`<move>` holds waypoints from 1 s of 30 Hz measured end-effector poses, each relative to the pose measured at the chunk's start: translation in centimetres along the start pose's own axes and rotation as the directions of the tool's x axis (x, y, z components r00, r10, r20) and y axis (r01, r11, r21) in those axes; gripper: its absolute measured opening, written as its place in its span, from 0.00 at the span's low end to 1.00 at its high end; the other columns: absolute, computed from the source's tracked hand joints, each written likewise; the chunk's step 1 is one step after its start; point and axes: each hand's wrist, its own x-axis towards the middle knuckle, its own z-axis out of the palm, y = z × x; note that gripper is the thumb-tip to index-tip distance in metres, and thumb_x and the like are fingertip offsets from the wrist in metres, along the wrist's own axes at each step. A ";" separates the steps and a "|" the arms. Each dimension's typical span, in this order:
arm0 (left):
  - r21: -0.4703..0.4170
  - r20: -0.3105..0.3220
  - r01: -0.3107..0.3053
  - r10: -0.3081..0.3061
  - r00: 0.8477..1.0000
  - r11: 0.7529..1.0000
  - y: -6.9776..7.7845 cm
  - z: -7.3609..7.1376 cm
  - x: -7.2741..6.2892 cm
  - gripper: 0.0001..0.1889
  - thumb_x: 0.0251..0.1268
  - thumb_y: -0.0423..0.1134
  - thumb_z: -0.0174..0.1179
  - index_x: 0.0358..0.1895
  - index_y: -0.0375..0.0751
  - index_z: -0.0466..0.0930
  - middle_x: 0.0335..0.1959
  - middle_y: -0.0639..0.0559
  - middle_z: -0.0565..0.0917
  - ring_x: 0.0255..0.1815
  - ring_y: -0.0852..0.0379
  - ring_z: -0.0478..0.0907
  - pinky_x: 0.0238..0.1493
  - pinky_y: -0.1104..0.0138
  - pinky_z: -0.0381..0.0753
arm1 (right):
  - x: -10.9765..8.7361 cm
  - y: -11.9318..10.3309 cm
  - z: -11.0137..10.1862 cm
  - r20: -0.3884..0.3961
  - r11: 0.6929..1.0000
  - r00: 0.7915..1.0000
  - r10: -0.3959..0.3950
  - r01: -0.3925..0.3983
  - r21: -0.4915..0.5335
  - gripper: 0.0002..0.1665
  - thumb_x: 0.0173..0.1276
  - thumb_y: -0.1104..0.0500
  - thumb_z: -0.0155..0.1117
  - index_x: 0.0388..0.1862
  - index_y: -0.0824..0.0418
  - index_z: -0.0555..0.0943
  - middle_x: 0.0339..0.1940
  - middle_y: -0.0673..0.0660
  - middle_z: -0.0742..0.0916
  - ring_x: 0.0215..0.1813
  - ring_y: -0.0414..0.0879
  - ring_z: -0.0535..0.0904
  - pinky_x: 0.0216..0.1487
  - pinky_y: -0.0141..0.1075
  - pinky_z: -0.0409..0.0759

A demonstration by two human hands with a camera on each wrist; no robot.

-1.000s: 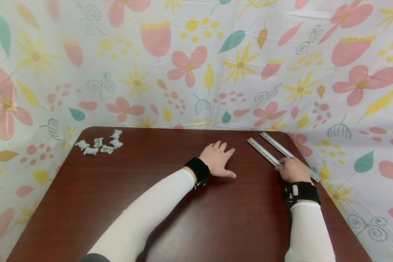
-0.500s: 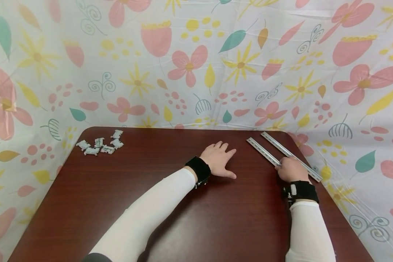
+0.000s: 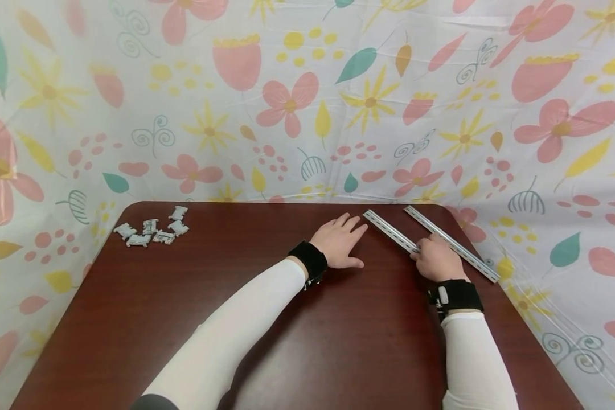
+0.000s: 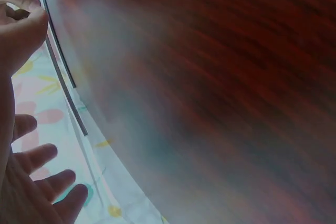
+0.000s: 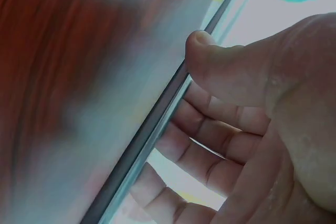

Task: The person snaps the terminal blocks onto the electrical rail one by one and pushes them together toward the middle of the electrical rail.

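Observation:
My right hand [image 3: 439, 259] pinches a slotted metal rail [image 3: 389, 230] by its near part, on the right of the table. The right wrist view has the thumb on one side of that rail [image 5: 152, 124] and the fingers on the other. A second, similar rail [image 3: 468, 257] lies to its right along the table edge, apart from the hand. My left hand [image 3: 338, 242] is spread over the middle of the table, palm down, holding nothing. The held rail's far end is close to its fingertips; whether the palm touches the tabletop I cannot tell.
Several small grey plastic pieces [image 3: 150, 226] lie grouped at the table's far left corner. Flowered cloth [image 3: 292, 159] hangs behind and beside the dark brown table [image 3: 236, 228].
My right hand has drawn the held rail leftward, widening the gap to the second rail and nearing my left hand. The left hand has barely moved, its fingers slightly less spread.

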 end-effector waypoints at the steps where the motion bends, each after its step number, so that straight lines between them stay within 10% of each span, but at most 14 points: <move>1: -0.010 -0.004 0.000 -0.001 1.000 1.000 -0.2 0.0 0.0 0.55 0.75 0.77 0.60 0.94 0.54 0.49 0.93 0.45 0.50 0.93 0.39 0.46 0.88 0.52 0.55 | 0.1 -0.4 0.0 0.004 1.000 1.000 -0.004 0.004 -0.001 0.14 0.81 0.58 0.69 0.43 0.70 0.85 0.44 0.70 0.81 0.47 0.68 0.81 0.48 0.66 0.82; 12: 0.033 -0.017 -0.011 0.011 1.000 0.999 -2.1 0.0 -0.7 0.51 0.77 0.75 0.59 0.93 0.57 0.53 0.94 0.49 0.50 0.94 0.41 0.42 0.90 0.49 0.48 | 0.8 -6.1 0.4 -0.049 0.990 0.990 -0.133 0.131 -0.045 0.12 0.80 0.60 0.71 0.49 0.71 0.85 0.45 0.66 0.81 0.52 0.67 0.79 0.47 0.65 0.84; 30: 0.037 -0.006 0.046 -0.046 0.999 0.998 -4.6 1.1 -2.9 0.40 0.83 0.66 0.60 0.89 0.54 0.66 0.77 0.47 0.76 0.79 0.44 0.69 0.86 0.51 0.59 | 1.6 -11.2 1.9 -0.048 0.958 0.961 -0.272 0.267 -0.103 0.09 0.77 0.62 0.76 0.46 0.68 0.86 0.43 0.63 0.80 0.51 0.64 0.80 0.42 0.59 0.87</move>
